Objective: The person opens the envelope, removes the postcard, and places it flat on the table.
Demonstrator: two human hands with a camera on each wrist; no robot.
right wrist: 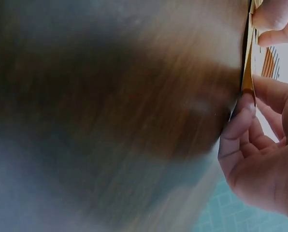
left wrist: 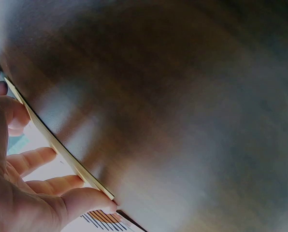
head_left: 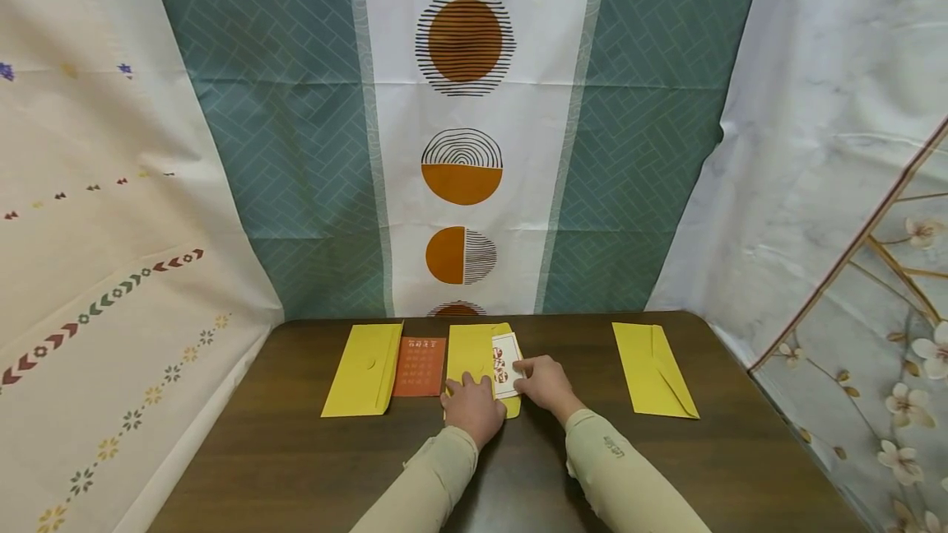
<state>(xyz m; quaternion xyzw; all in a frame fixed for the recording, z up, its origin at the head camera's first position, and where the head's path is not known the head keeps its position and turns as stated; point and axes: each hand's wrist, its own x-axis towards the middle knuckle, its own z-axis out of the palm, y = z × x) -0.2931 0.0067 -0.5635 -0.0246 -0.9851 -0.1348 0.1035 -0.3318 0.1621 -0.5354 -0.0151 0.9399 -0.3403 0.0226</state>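
Note:
A yellow envelope [head_left: 469,345] lies in the middle of the table, its flap side facing right. My left hand [head_left: 474,411] rests on its lower part, with spread fingertips pressing the paper. A white card [head_left: 507,344] with red print sticks out of the envelope's right side, its left part hidden by the envelope. My right hand [head_left: 548,385] pinches the card's right edge; in the right wrist view, the thumb lies above and curled fingers [right wrist: 238,128] below. The left wrist view shows the left fingers [left wrist: 62,183] touching the envelope from above.
A red card [head_left: 420,368] with printed lines lies left of the middle envelope. Beside it is another yellow envelope [head_left: 361,368], and a third yellow envelope [head_left: 653,368] lies at the right. Patterned cloth [head_left: 474,122] hangs behind the dark wooden table [head_left: 296,475].

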